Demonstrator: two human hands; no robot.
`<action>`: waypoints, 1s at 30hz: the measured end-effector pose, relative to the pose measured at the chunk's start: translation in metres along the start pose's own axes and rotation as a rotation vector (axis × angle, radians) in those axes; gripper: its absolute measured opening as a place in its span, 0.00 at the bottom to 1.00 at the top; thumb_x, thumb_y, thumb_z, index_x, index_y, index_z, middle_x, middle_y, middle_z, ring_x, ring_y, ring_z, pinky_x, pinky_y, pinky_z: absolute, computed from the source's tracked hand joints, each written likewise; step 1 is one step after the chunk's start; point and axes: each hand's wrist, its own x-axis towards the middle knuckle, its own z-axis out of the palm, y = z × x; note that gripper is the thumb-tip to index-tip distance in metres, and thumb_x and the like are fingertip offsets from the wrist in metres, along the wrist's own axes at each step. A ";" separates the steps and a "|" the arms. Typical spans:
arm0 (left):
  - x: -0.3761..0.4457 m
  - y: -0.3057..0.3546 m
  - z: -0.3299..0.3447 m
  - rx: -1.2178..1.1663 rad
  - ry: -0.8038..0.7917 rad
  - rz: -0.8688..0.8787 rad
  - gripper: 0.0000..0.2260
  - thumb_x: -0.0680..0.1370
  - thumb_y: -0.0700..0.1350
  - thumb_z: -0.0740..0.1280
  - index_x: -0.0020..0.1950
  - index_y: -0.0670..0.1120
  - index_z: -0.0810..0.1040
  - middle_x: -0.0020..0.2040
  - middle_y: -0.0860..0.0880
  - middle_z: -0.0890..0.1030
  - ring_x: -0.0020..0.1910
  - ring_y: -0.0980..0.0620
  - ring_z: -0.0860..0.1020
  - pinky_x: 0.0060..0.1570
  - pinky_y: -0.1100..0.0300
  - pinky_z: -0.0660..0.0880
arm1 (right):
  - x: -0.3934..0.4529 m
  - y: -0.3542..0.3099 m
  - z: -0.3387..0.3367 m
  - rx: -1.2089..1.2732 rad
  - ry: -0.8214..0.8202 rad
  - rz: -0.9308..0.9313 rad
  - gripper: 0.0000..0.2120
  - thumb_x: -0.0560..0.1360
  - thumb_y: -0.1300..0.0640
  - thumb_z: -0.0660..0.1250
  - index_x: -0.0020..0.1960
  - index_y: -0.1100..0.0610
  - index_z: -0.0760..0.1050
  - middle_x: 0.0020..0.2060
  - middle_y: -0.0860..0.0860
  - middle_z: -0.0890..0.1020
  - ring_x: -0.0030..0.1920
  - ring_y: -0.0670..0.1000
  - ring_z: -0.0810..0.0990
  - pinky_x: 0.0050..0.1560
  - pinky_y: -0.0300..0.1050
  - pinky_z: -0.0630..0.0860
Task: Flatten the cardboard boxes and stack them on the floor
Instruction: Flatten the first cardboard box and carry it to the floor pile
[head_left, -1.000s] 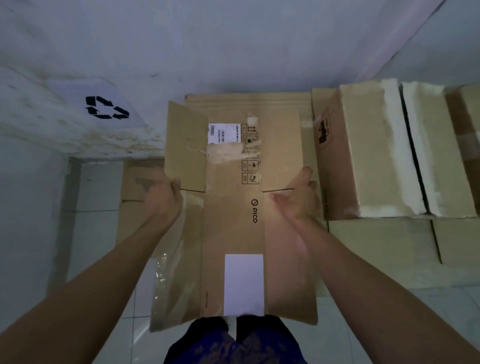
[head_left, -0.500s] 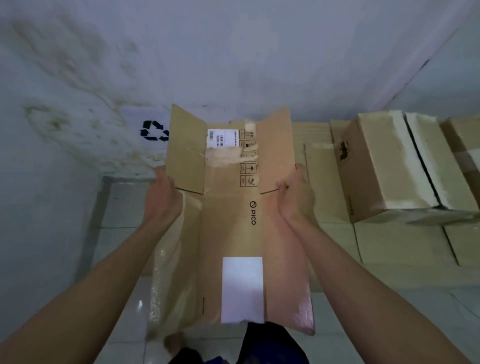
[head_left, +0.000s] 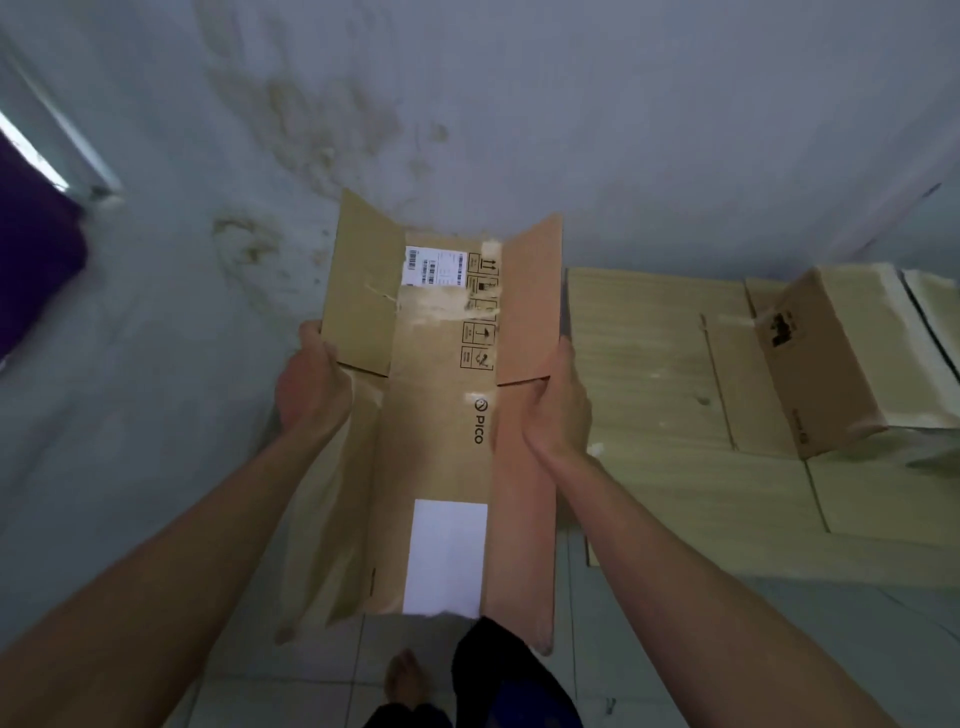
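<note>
Above the pale tiled floor (head_left: 779, 649), left hand (head_left: 311, 387) and right hand (head_left: 558, 405) clasp the side edges of a brown flattened PICO cardboard box (head_left: 441, 415), fingers hidden behind it. Rightward, flattened tan cardboard sheets (head_left: 649, 364) carry an unflattened box (head_left: 841, 353), cropped by the frame.

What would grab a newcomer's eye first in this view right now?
The flattened PICO cardboard box held up at centre, with the left hand and right hand gripping its side edges. To the right, flattened cardboard lies on the floor with a still-assembled box on top. Behind, a stained wall.
</note>
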 end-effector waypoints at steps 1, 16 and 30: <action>0.007 -0.008 0.001 0.000 -0.003 -0.010 0.12 0.84 0.40 0.53 0.67 0.42 0.67 0.53 0.38 0.80 0.50 0.37 0.78 0.43 0.53 0.65 | 0.001 -0.004 0.010 -0.003 -0.013 0.008 0.29 0.78 0.63 0.56 0.77 0.48 0.58 0.61 0.54 0.80 0.56 0.61 0.81 0.49 0.48 0.72; 0.118 -0.120 0.145 -0.096 -0.236 -0.133 0.16 0.83 0.43 0.52 0.68 0.45 0.71 0.57 0.42 0.78 0.57 0.39 0.76 0.51 0.52 0.71 | 0.085 0.052 0.203 -0.058 -0.317 0.219 0.30 0.79 0.61 0.58 0.79 0.46 0.57 0.55 0.58 0.82 0.54 0.63 0.81 0.52 0.50 0.75; 0.192 -0.314 0.427 -0.187 -0.474 -0.297 0.18 0.83 0.46 0.55 0.73 0.54 0.68 0.56 0.46 0.80 0.50 0.43 0.80 0.52 0.49 0.76 | 0.145 0.260 0.496 -0.102 -0.370 0.286 0.29 0.81 0.63 0.52 0.78 0.40 0.57 0.57 0.52 0.81 0.51 0.56 0.81 0.53 0.54 0.81</action>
